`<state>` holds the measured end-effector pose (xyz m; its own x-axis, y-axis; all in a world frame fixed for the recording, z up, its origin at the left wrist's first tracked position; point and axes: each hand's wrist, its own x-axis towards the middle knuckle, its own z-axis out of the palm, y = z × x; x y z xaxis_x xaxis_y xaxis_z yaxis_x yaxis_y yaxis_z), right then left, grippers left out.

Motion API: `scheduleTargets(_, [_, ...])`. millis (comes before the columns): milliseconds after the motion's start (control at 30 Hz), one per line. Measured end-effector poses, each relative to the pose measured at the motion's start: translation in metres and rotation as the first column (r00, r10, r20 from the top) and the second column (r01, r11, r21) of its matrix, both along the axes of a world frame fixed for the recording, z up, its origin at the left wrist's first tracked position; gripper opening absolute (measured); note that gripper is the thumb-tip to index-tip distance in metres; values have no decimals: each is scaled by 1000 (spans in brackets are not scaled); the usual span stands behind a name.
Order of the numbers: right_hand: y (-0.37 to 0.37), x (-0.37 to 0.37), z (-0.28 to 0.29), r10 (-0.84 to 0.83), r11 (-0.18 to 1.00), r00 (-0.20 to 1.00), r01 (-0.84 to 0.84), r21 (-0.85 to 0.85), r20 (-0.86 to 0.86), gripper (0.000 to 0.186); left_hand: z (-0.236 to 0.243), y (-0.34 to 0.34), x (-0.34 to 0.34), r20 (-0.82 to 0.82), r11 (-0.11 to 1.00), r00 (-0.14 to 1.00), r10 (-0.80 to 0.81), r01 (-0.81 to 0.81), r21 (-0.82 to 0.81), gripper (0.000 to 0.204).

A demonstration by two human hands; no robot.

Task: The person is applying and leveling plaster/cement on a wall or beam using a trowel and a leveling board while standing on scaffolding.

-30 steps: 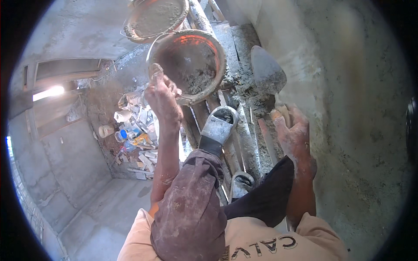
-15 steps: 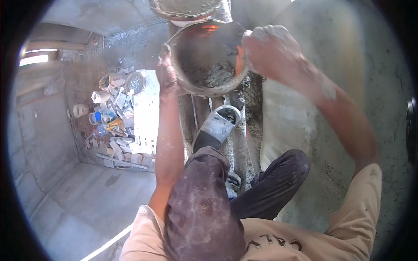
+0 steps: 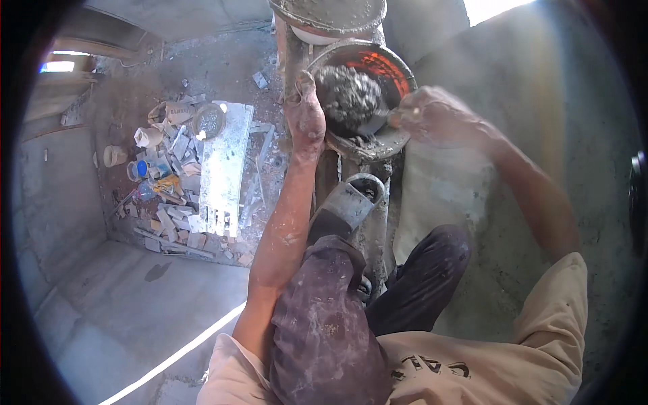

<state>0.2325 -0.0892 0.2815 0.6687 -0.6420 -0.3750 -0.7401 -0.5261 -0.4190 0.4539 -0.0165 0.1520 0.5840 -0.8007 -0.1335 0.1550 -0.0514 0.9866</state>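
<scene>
My left hand [image 3: 305, 118] is closed on the left rim of a mortar-caked bucket [image 3: 397, 145], whose inside shows orange patches. My right hand [image 3: 435, 118], blurred, is closed around a trowel handle at the bucket's right side. The trowel blade [image 3: 371, 123] sits inside the bucket, partly hidden by a lump of wet grey mortar [image 3: 347, 94]. Just above stands a second bucket [image 3: 327, 13], full of grey mortar to near its rim.
Narrow wooden planks [image 3: 370, 229] under the buckets carry my sandalled foot [image 3: 344, 206]. Below on the left lie a white board [image 3: 223, 162], broken tile pieces [image 3: 182, 223], sacks and small containers [image 3: 115, 155]. A plastered wall [image 3: 513, 94] rises on the right.
My right hand has carried the trowel from beside the planks into the bucket, where mortar is now heaped higher. My left hand stays on the rim, which has shifted slightly right in view.
</scene>
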Motion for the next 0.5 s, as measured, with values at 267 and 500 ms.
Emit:
scheduleTargets(267, [-4, 35, -2, 123, 894, 902, -282, -350, -413, 16, -2, -6, -16, 192, 997, 980, -57, 44, 71, 39])
scheduleTargets(500, [-13, 34, 57, 172, 911, 968, -227, -344, -184, 16, 19, -8, 3, 196, 984, 981, 10, -44, 171, 40])
